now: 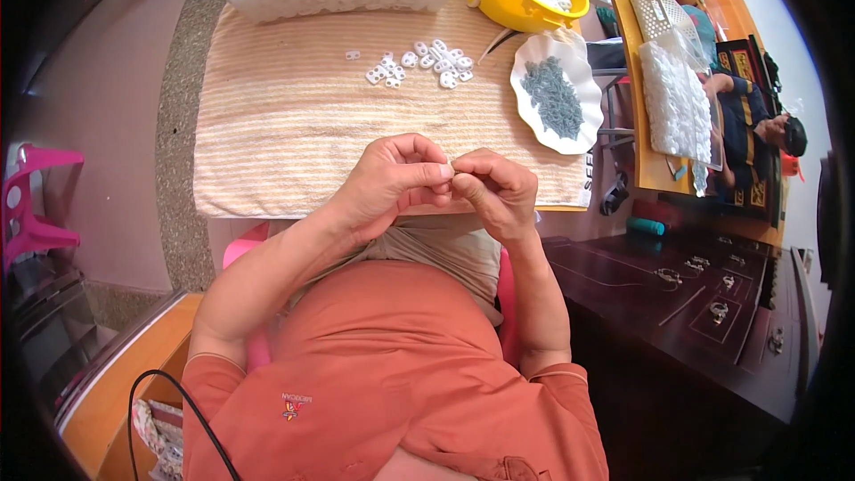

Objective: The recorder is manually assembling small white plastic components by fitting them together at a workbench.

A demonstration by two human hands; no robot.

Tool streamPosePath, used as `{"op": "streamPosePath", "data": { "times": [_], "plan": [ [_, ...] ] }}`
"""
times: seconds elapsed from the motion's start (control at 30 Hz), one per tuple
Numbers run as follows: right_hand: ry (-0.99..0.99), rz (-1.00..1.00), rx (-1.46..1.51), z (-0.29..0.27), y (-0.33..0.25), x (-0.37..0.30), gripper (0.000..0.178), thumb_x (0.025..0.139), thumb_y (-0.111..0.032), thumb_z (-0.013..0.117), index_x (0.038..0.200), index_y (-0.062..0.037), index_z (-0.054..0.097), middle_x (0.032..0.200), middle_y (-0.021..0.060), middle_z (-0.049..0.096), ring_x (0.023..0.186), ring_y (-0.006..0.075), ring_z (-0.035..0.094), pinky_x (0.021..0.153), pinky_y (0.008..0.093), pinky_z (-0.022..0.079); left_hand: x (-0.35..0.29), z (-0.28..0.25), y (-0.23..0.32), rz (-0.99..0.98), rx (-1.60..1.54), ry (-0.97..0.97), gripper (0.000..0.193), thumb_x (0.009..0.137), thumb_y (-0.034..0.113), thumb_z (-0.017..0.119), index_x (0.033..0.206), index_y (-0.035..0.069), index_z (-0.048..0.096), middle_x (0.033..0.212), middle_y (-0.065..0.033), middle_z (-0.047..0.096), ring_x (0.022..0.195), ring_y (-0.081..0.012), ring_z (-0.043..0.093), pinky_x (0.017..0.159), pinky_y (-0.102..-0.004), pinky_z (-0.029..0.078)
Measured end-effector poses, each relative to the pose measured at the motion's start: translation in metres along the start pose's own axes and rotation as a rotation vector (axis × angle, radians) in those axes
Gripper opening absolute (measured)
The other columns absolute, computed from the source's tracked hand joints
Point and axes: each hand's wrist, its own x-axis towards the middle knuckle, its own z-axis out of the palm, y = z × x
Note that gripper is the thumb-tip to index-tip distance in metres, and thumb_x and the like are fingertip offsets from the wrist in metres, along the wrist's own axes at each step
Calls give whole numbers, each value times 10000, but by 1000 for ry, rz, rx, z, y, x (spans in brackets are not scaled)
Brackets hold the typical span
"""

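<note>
My left hand (pixel 401 176) and my right hand (pixel 497 191) meet over the near edge of the striped towel (pixel 294 116). Thumb and fingers of each are pinched together, fingertips almost touching. Whatever sits between them is too small and covered to name. Beyond my hands lie several small white plastic pieces with holes (pixel 438 61), loosely heaped, and one stray white piece (pixel 353 55) to their left. At the right, a white scalloped dish (pixel 525 111) holds many small grey-blue pieces. Dark-tipped tweezers (pixel 497 44) appear to lie by the dish.
A clear bin (pixel 338 13) full of white pieces stands at the far edge, beside a yellow basin (pixel 508 13). On the right, another person (pixel 748 116) sits by a second table (pixel 632 80) with a white basket (pixel 659 9). A pink stool (pixel 40 205) stands left; dark panelled furniture (pixel 623 303) is near right.
</note>
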Motion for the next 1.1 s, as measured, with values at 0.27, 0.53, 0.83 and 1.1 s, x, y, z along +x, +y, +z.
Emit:
{"op": "streamPosePath", "data": {
  "times": [0.27,0.53,0.83,1.1],
  "plan": [
    [63,145,197,6,-2,-2,136,863,68,612,997,69,632,933,128,640,771,145,651,660,229,524,1,-2,-1,55,3,42,113,843,34,667,920,19,586,842,-63,638,725,-141,641,685,-265,557],
    [106,203,201,4,5,-1,111,879,21,626,983,52,650,882,94,662,731,124,658,627,214,523,2,-1,-1,79,53,82,192,862,31,657,1044,-8,611,918,-84,659,782,-143,654,714,-255,566],
    [179,247,229,4,6,-1,121,900,-11,608,991,59,644,864,93,662,699,120,609,635,235,502,3,-1,-3,57,78,121,229,869,27,641,1089,-33,617,932,-93,660,822,-152,653,773,-270,557],
    [170,280,218,5,8,-1,119,890,-10,628,991,51,648,884,79,672,742,109,638,653,220,528,3,-3,-3,52,65,122,219,871,29,638,1080,-35,621,918,-100,664,818,-154,654,767,-268,557]
  ]
}}
